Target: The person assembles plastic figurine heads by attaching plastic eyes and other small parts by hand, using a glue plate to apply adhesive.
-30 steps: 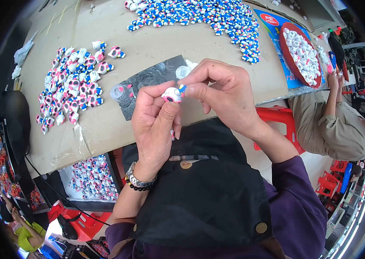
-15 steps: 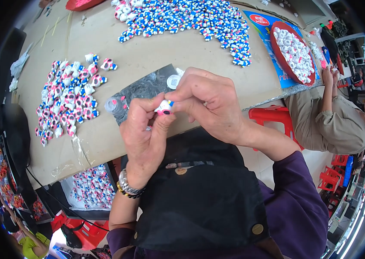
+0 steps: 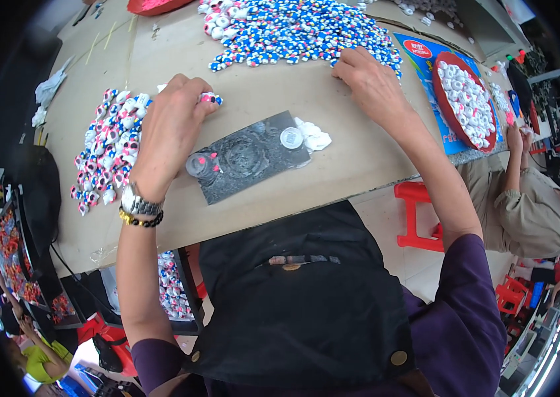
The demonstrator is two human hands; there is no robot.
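Note:
My left hand [image 3: 175, 122] is at the right edge of a cluster of small white, pink and blue figurines [image 3: 104, 149]. Its bent fingers close on one figurine [image 3: 210, 98], partly hidden by the hand. My right hand [image 3: 369, 83] reaches to the near edge of a large heap of small blue-and-white pieces [image 3: 293, 33]. Its fingertips are drawn together there, and what they pinch is hidden. Between my hands lies a dark grey slab [image 3: 247, 159]. On it are a small clear cup [image 3: 291, 137], another clear cup [image 3: 195, 165] and tiny pink bits [image 3: 214, 162].
Crumpled white tissue [image 3: 313, 135] lies beside the slab. A red basin [image 3: 455, 122] of white round pieces stands at right on a blue sheet [image 3: 419, 79]. Another red tray [image 3: 154, 8] is at the far edge. A red stool [image 3: 419, 228] and a seated person [image 3: 525, 198] are at right.
My hands have parted from in front of me. The left went far left to the figurine cluster; the right went far right to the blue-and-white heap. The whole view has shifted slightly.

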